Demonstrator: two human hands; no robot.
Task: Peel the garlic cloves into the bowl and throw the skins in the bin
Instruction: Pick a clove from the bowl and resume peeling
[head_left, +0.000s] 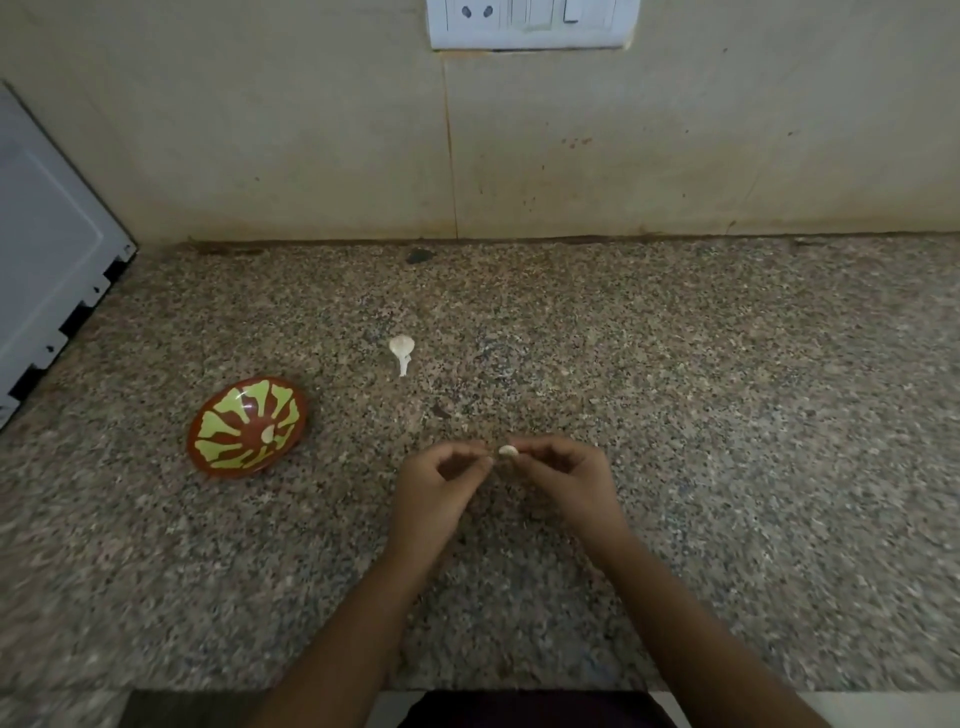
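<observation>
A small pale garlic clove (507, 451) is pinched in the fingertips of my right hand (563, 478) just above the countertop. My left hand (441, 486) is close beside it with fingers curled, thumb and forefinger tips near the clove's left end; whether they touch it I cannot tell. A red bowl with yellow-green pattern (247, 427) stands to the left of my hands, with one pale clove inside. A white garlic piece with a stalk (401, 353) lies on the counter farther back. No bin is in view.
The speckled granite countertop (675, 389) runs to a beige wall with a switch plate (530, 23) at the top. A white appliance (47, 270) stands at the far left. The counter's front edge (519, 691) lies near the bottom.
</observation>
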